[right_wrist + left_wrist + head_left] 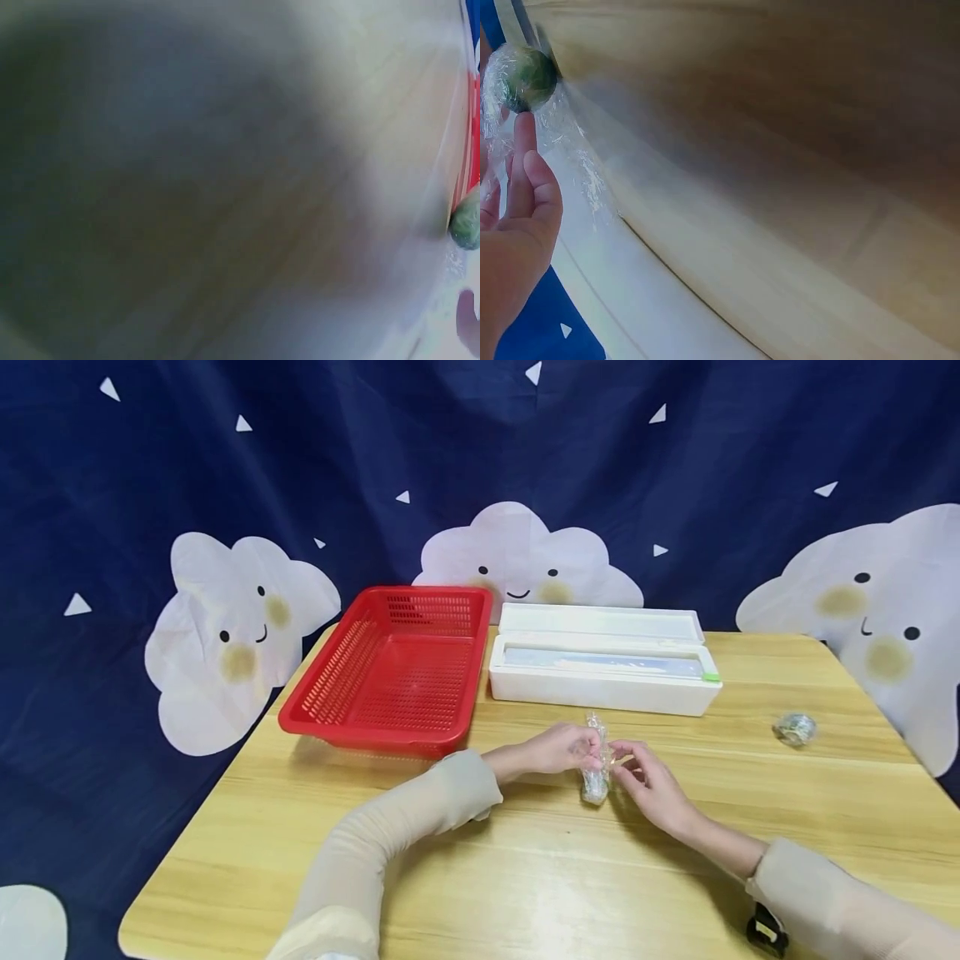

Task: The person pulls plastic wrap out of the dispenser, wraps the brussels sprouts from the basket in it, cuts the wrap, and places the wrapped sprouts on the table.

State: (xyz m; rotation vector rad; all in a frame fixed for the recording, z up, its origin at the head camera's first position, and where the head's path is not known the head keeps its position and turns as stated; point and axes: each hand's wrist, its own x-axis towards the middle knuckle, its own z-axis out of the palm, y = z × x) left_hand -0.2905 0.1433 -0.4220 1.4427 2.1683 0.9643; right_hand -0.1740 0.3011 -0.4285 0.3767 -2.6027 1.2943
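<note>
A round green piece of produce [534, 79] is wrapped in clear cling film [592, 184]; its exact kind is hidden by the film. In the head view the wrapped bundle [596, 787] stretches lengthwise over the middle of the table, film bunched at its far end. My left hand [564, 748] comes from the left and holds the film between curled fingers and thumb. From the other side my right hand [657, 787] reaches in, its thumb and index finger slightly apart and their tips right at the film's edge. Only a fingertip shows in the right wrist view.
Behind the hands stands a long white cling film box [600, 692], its lid raised and a green tab at its right end. A red plastic basket [450, 727] sits to the left. Another film-wrapped bundle [795, 729] lies on the right of the wooden table [525, 877].
</note>
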